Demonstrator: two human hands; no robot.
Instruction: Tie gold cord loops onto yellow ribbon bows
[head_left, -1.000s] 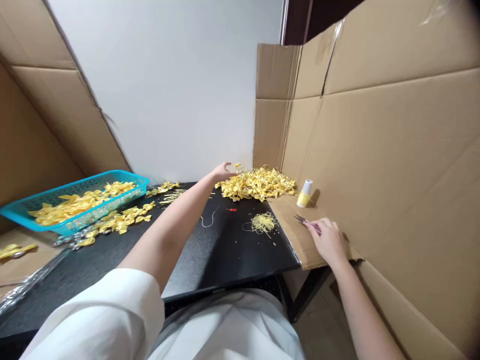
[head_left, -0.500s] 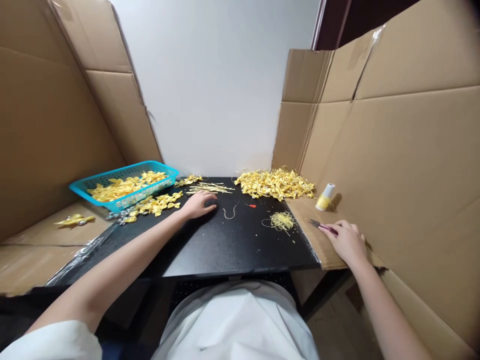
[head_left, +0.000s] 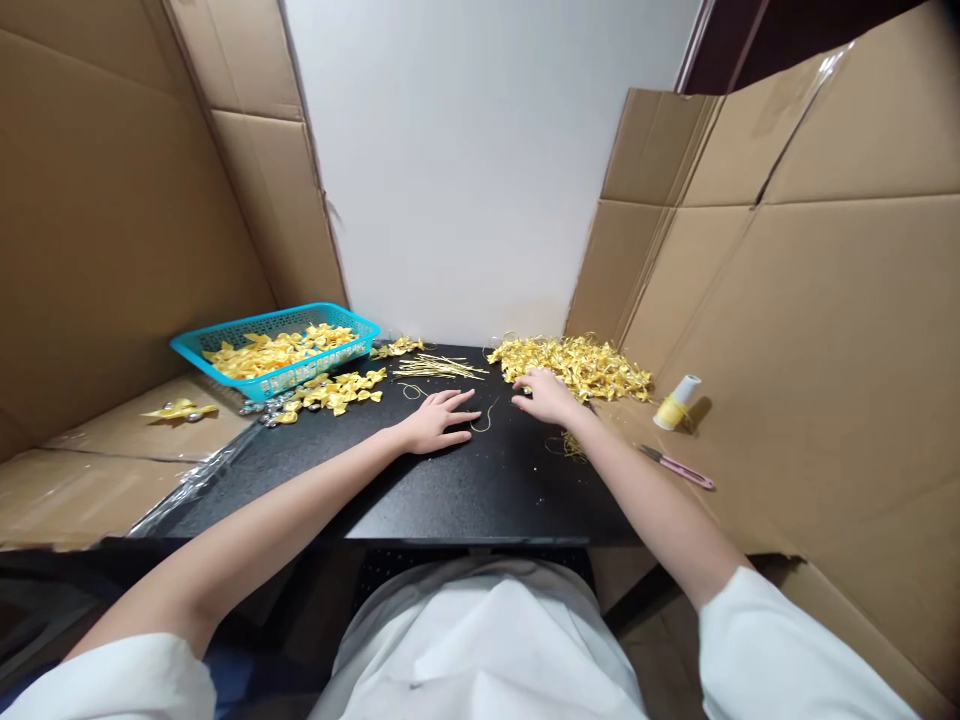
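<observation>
Left hand point(head_left: 436, 422) lies spread, gripping nothing, at the black tabletop point(head_left: 450, 505) beside a loose thread point(head_left: 484, 426); the right hand point(head_left: 549, 398), half-curled before a pile of yellow bows point(head_left: 592, 366), hides whether it holds anything. More bows point(head_left: 277, 352) fill a turquoise basket point(head_left: 251, 331) at left.

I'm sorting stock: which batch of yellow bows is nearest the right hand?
The big heap at the back right, beside the right hand; the other batches lie left, in or near the blue basket.
</observation>
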